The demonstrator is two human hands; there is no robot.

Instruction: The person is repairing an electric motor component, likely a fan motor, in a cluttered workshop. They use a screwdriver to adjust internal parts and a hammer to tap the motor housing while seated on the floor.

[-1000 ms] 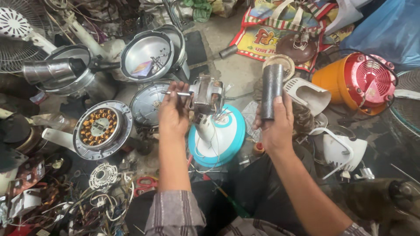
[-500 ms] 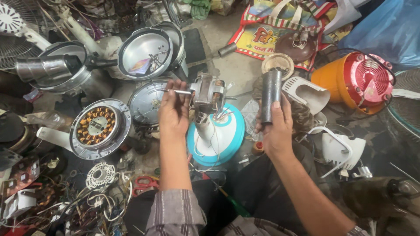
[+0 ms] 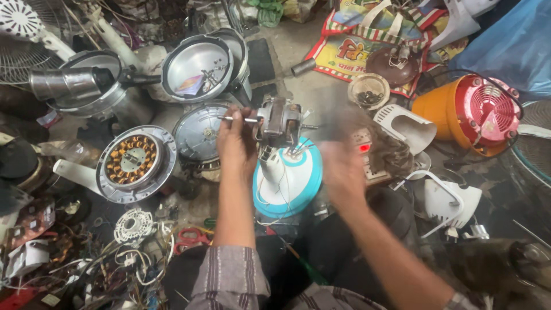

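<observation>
My left hand (image 3: 238,143) grips a grey fan motor (image 3: 279,123) by its left side, close to the steel shaft (image 3: 235,119) that sticks out to the left. The motor sits atop a white and blue fan base (image 3: 287,178) standing on the floor. Just right of the base, my right hand (image 3: 341,166) is smeared by motion blur. The blur hides whether it holds anything; no dark cylinder can be made out in it.
A round stator with copper windings (image 3: 133,161) and a metal cover (image 3: 198,132) lie to the left, with steel pots (image 3: 198,66) behind. To the right are an orange and red appliance (image 3: 476,112), white plastic housings (image 3: 442,198) and a bowl of screws (image 3: 368,90). Red scissors (image 3: 192,238) lie among wires.
My right hand, which held a dark cylinder upright beside the motor, has dropped lower and is now blurred in motion. My left hand stays on the motor.
</observation>
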